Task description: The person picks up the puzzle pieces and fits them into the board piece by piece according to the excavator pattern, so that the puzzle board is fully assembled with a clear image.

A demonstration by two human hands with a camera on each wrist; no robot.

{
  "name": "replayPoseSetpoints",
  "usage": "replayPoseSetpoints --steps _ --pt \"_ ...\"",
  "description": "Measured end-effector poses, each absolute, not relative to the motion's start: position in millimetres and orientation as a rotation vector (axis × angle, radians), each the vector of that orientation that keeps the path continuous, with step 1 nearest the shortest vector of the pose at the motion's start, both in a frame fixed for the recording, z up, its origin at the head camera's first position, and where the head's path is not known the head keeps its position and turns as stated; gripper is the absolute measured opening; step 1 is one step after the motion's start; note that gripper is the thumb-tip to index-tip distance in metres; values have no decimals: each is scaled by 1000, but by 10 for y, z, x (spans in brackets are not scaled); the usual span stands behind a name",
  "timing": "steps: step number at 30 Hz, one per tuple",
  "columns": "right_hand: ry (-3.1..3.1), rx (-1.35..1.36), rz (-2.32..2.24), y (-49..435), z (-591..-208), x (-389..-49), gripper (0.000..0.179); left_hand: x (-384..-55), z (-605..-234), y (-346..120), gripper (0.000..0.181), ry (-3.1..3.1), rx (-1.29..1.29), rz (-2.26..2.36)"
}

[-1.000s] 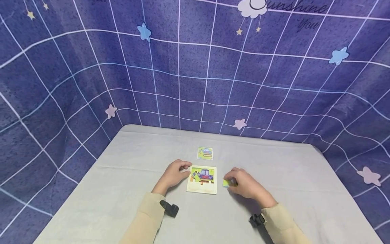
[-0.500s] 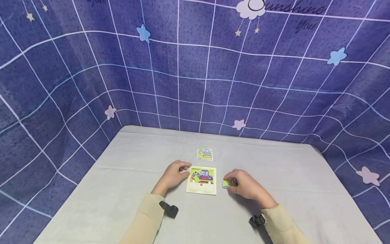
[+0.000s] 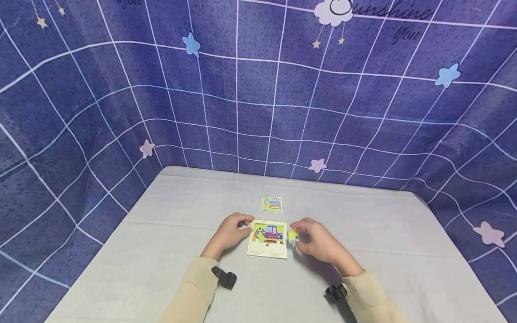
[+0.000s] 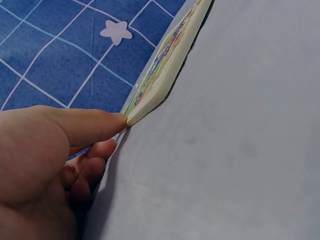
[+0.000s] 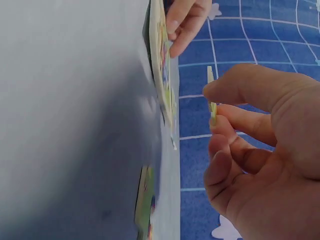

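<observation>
A puzzle tray [image 3: 266,256] with a pale rim lies flat on the table, a purple excavator picture filling its upper part and bare wood showing along its lower part. My left hand [image 3: 231,231] rests at the tray's left side, its straight thumb touching the rim in the left wrist view. Just right of the tray, my right hand [image 3: 321,242] pinches a green and yellow puzzle piece [image 3: 293,236] between thumb and fingers. Seen edge-on in the right wrist view, the same puzzle piece [image 5: 212,102] is raised off the table.
Beyond the tray lies a small picture card [image 3: 272,204] with an excavator on it. In the right wrist view, another puzzle piece [image 5: 145,200] lies on the grey cloth, hidden by my right hand in the head view. A purple grid curtain [image 3: 250,116] borders the table.
My right hand has lifted and moved left with the puzzle piece, bringing it close to the tray's right edge. The left hand and the tray stay put.
</observation>
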State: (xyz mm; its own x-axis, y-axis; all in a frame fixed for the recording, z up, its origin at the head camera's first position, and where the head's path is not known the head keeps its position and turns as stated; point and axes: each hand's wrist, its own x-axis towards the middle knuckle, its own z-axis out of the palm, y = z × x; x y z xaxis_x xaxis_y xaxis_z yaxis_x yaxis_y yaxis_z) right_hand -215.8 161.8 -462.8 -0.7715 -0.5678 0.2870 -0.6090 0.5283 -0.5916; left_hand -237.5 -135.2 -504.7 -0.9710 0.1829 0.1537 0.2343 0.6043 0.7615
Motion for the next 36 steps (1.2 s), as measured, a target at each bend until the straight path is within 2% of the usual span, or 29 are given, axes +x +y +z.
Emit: replayPoseSetpoints --steps 16,24,36 --pt "-2643 1171 1155 1275 -4609 -2154 44 -2378 -5067 -1357 32 -2770 -335 -1335" --pt "-2665 1220 1168 1080 -4617 -2143 25 -2390 -5061 -1359 32 -2786 -336 -1321" --pt "-2729 1270 1067 844 -4680 -2164 17 -2385 -5056 -1369 31 -2778 -369 -1306"
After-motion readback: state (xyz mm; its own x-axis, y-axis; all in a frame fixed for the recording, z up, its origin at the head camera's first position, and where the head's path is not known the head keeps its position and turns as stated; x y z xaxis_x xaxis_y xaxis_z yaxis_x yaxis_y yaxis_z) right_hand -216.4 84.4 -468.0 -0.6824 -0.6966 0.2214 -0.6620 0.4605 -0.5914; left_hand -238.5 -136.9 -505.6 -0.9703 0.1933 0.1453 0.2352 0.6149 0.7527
